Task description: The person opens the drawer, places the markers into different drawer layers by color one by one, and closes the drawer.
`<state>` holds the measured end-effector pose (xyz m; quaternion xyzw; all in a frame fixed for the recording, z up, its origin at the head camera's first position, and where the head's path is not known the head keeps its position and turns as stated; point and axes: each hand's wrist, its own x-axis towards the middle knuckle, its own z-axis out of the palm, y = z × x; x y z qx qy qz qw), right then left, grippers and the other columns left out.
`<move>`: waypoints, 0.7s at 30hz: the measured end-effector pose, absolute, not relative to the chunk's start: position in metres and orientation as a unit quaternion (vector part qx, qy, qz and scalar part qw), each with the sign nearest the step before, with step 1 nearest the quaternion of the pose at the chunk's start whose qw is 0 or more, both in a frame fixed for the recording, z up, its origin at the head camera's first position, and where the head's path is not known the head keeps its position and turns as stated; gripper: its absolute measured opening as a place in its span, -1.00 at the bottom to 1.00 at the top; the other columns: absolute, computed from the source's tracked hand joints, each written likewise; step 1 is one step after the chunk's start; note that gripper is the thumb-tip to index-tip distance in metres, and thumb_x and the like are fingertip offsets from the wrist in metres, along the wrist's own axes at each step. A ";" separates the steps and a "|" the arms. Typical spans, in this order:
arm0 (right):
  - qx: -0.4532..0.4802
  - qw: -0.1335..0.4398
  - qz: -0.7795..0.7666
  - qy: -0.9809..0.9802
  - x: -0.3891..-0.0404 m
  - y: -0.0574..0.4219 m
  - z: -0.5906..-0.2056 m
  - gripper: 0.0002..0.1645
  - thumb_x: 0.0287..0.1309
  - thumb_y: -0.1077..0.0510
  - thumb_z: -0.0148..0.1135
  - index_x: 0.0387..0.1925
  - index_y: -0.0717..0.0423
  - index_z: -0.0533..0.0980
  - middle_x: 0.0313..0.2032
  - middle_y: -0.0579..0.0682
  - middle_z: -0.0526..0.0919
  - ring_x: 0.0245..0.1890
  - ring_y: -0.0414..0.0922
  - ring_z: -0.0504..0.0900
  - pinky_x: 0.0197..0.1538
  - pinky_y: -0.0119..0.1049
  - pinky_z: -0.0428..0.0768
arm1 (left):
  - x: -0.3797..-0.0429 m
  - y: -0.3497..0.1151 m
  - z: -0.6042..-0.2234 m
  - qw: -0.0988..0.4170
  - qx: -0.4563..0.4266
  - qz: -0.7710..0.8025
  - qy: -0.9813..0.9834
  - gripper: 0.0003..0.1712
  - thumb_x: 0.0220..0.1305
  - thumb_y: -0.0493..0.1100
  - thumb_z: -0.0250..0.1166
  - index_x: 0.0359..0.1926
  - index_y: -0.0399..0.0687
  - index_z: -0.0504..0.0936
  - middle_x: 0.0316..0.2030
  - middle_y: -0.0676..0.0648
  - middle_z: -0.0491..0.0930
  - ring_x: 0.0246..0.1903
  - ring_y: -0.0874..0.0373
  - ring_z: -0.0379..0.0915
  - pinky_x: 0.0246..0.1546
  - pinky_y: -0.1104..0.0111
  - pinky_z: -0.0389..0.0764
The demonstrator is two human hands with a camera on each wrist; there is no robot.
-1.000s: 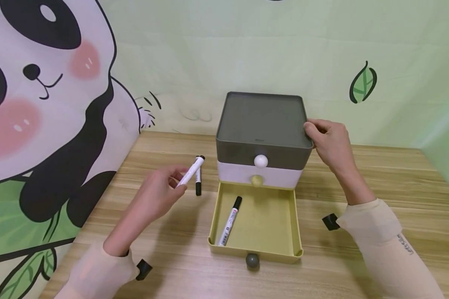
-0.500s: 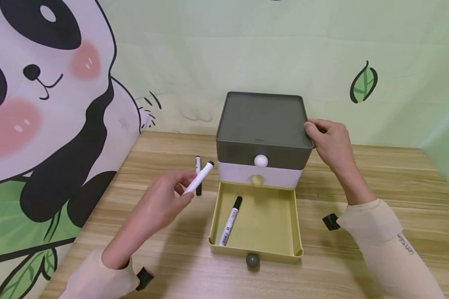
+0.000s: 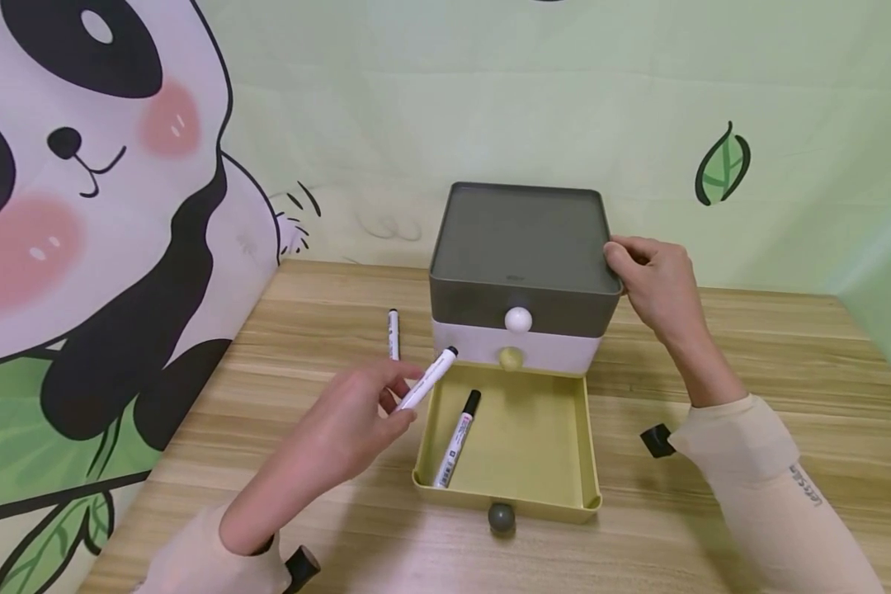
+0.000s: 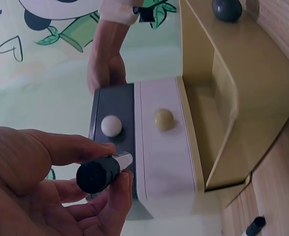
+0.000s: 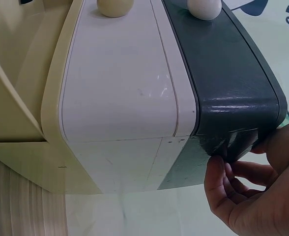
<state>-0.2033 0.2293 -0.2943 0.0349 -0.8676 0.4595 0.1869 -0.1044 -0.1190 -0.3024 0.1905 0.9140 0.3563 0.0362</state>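
Note:
My left hand (image 3: 360, 417) pinches a white marker (image 3: 429, 378) between thumb and fingers, over the left edge of the pulled-out yellow drawer (image 3: 538, 445). The marker is tilted, and its black end (image 4: 98, 174) faces the camera in the left wrist view. Inside the drawer, at its left side, lies another black-capped marker (image 3: 456, 441). My right hand (image 3: 661, 285) grips the top right edge of the small drawer unit (image 3: 527, 239), thumb on the rim and fingers at the side. That unit has a dark grey tier above a white one.
A third marker (image 3: 393, 330) lies on the wooden table (image 3: 713, 528), left of the unit, partly behind my left hand. A grey knob (image 3: 501, 518) juts from the drawer's front. Behind stands a light green wall (image 3: 520, 99) with a printed panda.
With the marker in it, my left hand has moved right and nearer, from beside the table marker to the drawer's left edge. My right hand has stayed on the drawer unit.

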 end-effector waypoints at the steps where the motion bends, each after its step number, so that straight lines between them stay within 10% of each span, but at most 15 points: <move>1: 0.035 0.187 0.460 -0.868 -0.203 0.229 -0.294 -0.51 0.48 -0.01 0.10 0.15 0.25 0.66 -0.19 0.22 0.71 -0.47 -0.30 0.56 -0.39 -0.50 0.52 | -0.104 -0.117 -0.303 0.039 0.187 0.354 0.916 -0.54 0.23 -0.43 0.40 0.16 -0.22 0.66 -0.31 -0.01 0.66 -0.34 0.20 0.58 -0.42 0.35 0.59; 21: 0.034 0.183 0.466 -0.865 -0.203 0.230 -0.295 -0.50 0.48 -0.03 0.10 0.17 0.22 0.65 -0.13 0.25 0.72 -0.46 -0.31 0.58 -0.38 -0.50 0.55 | -0.104 -0.082 -0.323 0.082 0.196 0.357 0.910 -0.58 0.22 -0.41 0.41 0.13 -0.23 0.68 -0.35 0.00 0.65 -0.36 0.21 0.59 -0.46 0.41 0.59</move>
